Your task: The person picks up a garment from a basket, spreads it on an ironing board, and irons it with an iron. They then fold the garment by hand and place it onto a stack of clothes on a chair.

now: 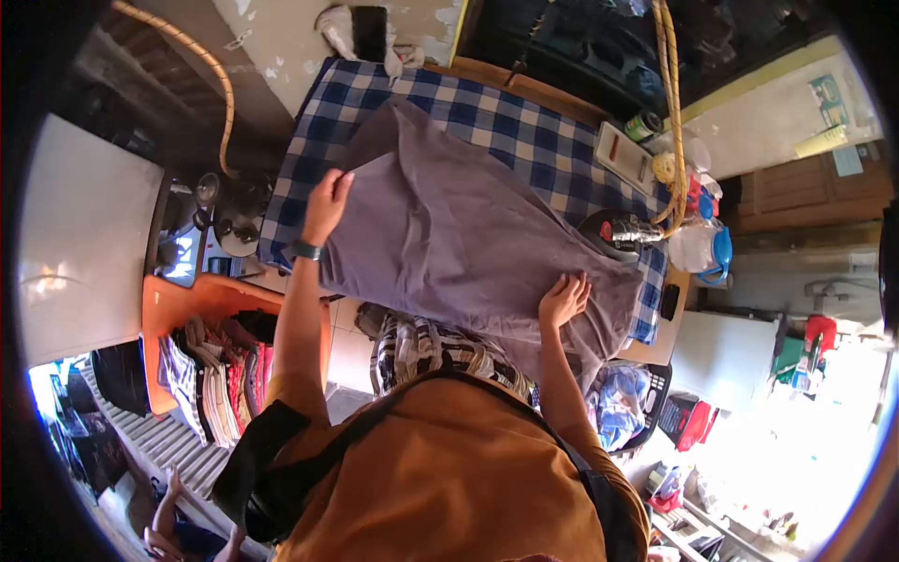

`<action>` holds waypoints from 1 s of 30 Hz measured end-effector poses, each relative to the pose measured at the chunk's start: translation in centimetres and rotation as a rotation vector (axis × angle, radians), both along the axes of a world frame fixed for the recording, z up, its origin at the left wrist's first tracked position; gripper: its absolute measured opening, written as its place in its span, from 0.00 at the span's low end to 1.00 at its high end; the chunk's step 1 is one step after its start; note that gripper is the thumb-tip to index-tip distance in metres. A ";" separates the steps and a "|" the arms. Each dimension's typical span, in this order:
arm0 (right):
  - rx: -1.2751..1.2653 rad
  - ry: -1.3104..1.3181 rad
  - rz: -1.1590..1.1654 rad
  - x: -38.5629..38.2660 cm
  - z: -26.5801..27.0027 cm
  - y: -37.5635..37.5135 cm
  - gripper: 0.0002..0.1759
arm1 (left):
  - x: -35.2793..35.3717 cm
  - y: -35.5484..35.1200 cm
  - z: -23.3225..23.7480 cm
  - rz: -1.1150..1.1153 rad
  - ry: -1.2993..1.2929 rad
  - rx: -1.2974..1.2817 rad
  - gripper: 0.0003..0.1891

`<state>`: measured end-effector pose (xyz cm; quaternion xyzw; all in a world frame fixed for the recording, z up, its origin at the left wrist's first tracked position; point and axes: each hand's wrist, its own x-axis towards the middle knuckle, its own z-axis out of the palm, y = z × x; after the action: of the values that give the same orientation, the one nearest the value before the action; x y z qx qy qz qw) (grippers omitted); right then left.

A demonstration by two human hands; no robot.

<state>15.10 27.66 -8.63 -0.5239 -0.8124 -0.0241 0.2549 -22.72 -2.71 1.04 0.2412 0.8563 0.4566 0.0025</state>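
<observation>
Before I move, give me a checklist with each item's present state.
1. Left hand gripping the grey cloth: ok.
2. Right hand resting on that cloth: ok.
3. Grey cloth free of folds: not ok, several show.
4. Grey cloth wholly on the blue-and-white checked cover: not ok, it runs past the near edge.
5. Clothes iron cool: cannot tell.

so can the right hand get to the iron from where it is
Probably yes: the iron sits just beyond the right hand, with only the low-lying grey cloth between them and nothing upright visibly blocking the way.
</observation>
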 end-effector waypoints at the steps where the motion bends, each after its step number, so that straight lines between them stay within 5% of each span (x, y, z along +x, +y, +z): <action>1: -0.010 0.007 -0.022 -0.2 -0.1 -0.1 0.15 | -0.5 -2.1 0.6 -0.001 0.070 -0.030 0.16; 6: -0.019 0.018 0.005 -0.1 0.5 -0.2 0.15 | -2.0 -14.0 -2.3 0.199 0.282 -0.276 0.13; 8: -0.033 -0.010 -0.025 -0.3 0.8 -0.5 0.14 | -1.9 -17.5 -3.7 0.409 -0.024 -0.826 0.12; 9: -0.020 -0.008 -0.018 -0.3 0.6 -0.4 0.14 | -2.4 -17.7 -4.7 0.415 -0.016 -0.830 0.12; 11: 0.036 -0.017 -0.020 -0.4 0.5 -0.4 0.16 | -3.5 -17.1 -6.3 0.259 0.545 -0.428 0.12; 14: -0.021 -0.014 -0.039 -0.6 0.8 -0.6 0.14 | -4.6 -9.2 -3.1 0.086 0.458 -0.276 0.08; 18: -0.036 -0.015 -0.037 -0.9 1.2 -0.9 0.14 | -8.5 -0.4 -5.9 -0.151 0.267 0.085 0.08; 22: -0.009 -0.041 -0.033 -0.5 0.2 -0.3 0.15 | -11.6 2.8 -6.0 -0.388 0.279 -0.062 0.10; 24: 0.023 -0.039 -0.006 -0.3 0.0 -0.2 0.14 | -12.7 2.5 -5.7 -0.541 0.258 -0.488 0.11; 27: 0.006 -0.046 -0.034 -0.5 0.4 -0.4 0.13 | -14.6 2.2 -5.4 -0.660 0.201 -0.536 0.19; 29: -0.004 -0.019 -0.041 -0.6 0.6 -0.5 0.13 | -13.8 2.2 -1.4 -0.679 0.133 -0.470 0.15; 30: 0.002 -0.016 -0.037 -0.6 0.7 -0.5 0.13 | -13.9 2.5 0.2 -0.675 -0.226 -0.189 0.13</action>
<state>14.52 27.11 -7.97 -0.5383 -0.8046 -0.0337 0.2485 -36.59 -0.23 1.22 0.4566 0.7614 0.3727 0.2700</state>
